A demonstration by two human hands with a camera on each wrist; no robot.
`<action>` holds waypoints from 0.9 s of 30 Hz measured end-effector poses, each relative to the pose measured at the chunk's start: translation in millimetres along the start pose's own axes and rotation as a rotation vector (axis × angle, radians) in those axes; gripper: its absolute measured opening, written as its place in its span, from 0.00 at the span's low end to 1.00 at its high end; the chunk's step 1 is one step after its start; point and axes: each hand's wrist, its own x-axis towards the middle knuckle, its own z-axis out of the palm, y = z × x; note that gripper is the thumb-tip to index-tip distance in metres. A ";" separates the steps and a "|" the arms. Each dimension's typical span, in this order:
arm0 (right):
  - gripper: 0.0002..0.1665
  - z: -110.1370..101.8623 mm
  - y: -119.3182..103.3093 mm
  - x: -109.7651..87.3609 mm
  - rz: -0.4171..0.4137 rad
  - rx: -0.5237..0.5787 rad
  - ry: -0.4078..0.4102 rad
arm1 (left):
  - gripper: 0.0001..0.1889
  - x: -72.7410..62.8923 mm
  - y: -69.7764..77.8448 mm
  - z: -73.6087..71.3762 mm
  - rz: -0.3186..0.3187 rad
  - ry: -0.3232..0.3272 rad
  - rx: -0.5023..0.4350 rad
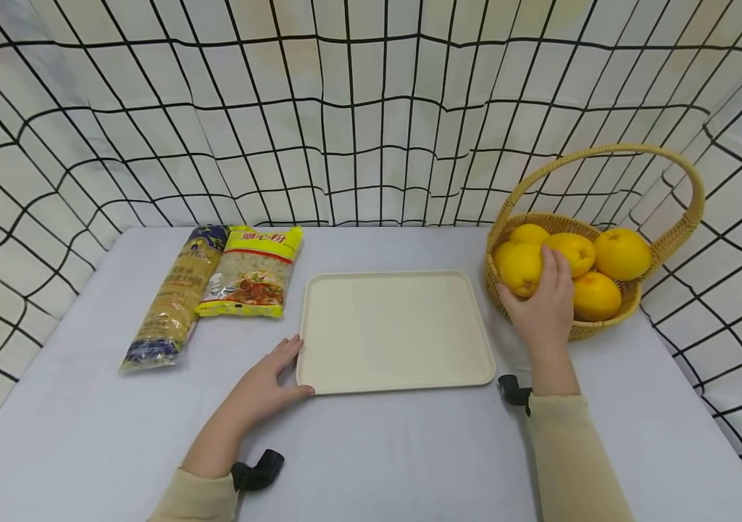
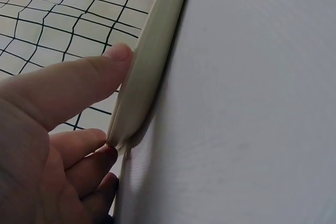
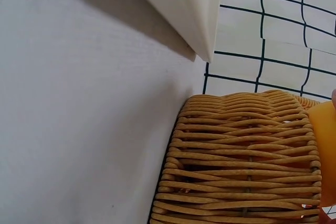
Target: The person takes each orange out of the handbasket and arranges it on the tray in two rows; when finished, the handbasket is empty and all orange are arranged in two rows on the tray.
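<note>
My left hand [image 1: 269, 384] is at the near left corner of a cream rectangular tray [image 1: 397, 333]. In the left wrist view its thumb [image 2: 89, 80] touches the tray's rim [image 2: 149, 61], while the fingertips meet the corner without curling round it. On the right, my right hand [image 1: 543, 308] reaches over the near side of a wicker basket [image 1: 580, 332] and grips a yellow fruit [image 1: 519, 270] between thumb and fingers. That fruit still sits among the others in the basket. Only a sliver of the right hand shows in the right wrist view, beside a yellow fruit [image 3: 325, 150].
Several more yellow fruits [image 1: 622, 254] fill the basket, whose tall handle [image 1: 632, 148] arches above them. A bag of noodles [image 1: 175, 301] and a yellow-edged food packet [image 1: 250, 272] lie left of the tray. Black netting [image 1: 351, 105] surrounds the white-covered table [image 1: 371, 457].
</note>
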 end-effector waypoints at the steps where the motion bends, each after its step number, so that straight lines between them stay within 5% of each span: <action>1: 0.50 0.5 -0.5 -0.3 0.002 -0.001 0.001 | 0.46 -0.2 -0.5 -0.3 -0.003 -0.002 0.003; 7: 0.46 1.5 -2.7 -0.4 0.003 0.014 0.023 | 0.46 0.1 -2.2 -0.3 -0.027 -0.008 -0.008; 15: 0.44 1.0 -25.6 -2.2 -0.133 0.111 0.105 | 0.45 1.4 -1.9 -1.8 -0.034 -0.009 -0.039; 27: 0.43 17.2 -68.2 -1.8 -0.241 0.254 0.032 | 0.44 2.2 -2.8 -2.5 -0.059 -0.023 -0.050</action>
